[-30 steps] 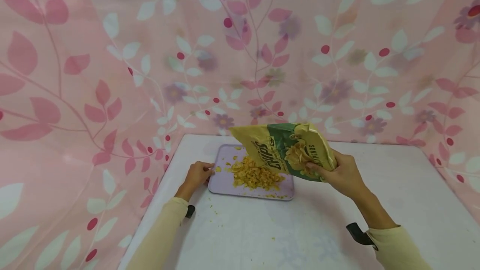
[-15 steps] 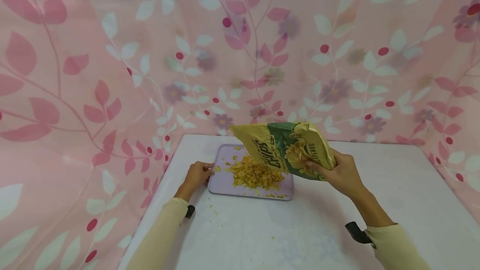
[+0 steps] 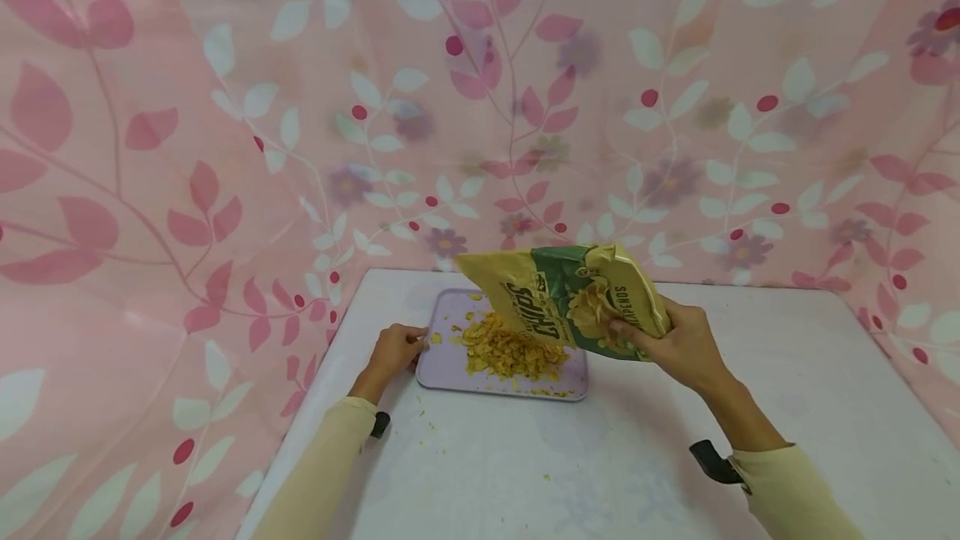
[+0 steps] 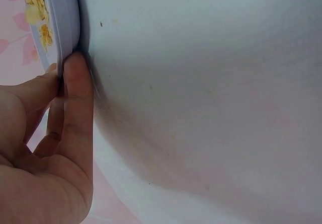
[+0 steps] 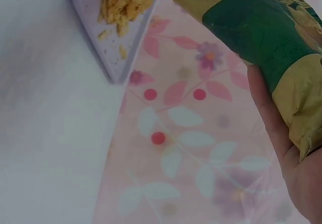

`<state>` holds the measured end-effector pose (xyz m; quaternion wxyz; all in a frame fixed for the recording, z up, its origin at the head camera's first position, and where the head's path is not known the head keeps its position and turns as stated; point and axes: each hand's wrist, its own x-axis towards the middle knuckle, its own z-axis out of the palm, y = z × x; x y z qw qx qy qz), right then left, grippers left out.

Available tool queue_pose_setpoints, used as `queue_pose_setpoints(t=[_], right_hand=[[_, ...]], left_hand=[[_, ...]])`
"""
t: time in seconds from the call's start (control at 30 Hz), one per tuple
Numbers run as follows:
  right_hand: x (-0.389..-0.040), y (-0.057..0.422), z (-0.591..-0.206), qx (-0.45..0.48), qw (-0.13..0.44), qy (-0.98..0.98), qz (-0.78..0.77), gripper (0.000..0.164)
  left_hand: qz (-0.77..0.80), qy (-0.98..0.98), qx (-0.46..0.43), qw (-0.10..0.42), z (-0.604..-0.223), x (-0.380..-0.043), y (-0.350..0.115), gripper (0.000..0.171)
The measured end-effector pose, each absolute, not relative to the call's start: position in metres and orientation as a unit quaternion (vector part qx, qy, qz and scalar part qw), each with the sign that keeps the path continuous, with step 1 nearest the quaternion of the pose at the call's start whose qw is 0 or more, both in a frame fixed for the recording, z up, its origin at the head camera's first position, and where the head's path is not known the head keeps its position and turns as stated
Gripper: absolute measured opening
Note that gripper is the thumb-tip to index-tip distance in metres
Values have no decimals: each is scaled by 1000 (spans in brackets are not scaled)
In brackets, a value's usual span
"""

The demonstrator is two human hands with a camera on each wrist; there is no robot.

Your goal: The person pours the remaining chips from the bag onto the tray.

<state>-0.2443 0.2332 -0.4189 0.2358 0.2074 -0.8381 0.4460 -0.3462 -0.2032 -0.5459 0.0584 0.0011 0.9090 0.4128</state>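
My right hand (image 3: 686,350) grips the bottom end of a yellow and green chip bag (image 3: 558,294), thumb across its printed front. The bag is tilted, its other end low over a lilac tray (image 3: 450,377). Broken yellow chips (image 3: 510,357) lie heaped in the middle of the tray, with loose bits around them. At the tray's left side my left hand (image 3: 396,350) pinches the rim; in the left wrist view the thumb is on top and a finger (image 4: 78,83) is under the edge. In the right wrist view the bag (image 5: 251,27) hides part of the chip heap.
The tray stands on a white-covered table (image 3: 637,457), towards its back left. Small crumbs (image 3: 423,423) are scattered on the cloth in front of it. A pink curtain with leaf print (image 3: 487,107) hangs behind and to both sides.
The chip bag shifts very slightly in the right hand's grip, its low end a touch further left. The left hand and the tray stay where they were.
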Motion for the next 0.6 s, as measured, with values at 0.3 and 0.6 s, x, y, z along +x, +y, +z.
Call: queue_pose_setpoints(t=[0.3, 0.6], right_hand=[[-231, 224, -391, 223, 251, -819, 465, 37], [-243, 237, -417, 216, 232, -826, 466, 39]], left_hand=[[415, 908, -4, 59, -544, -346, -204, 37], [409, 911, 0, 60, -547, -346, -203, 37]])
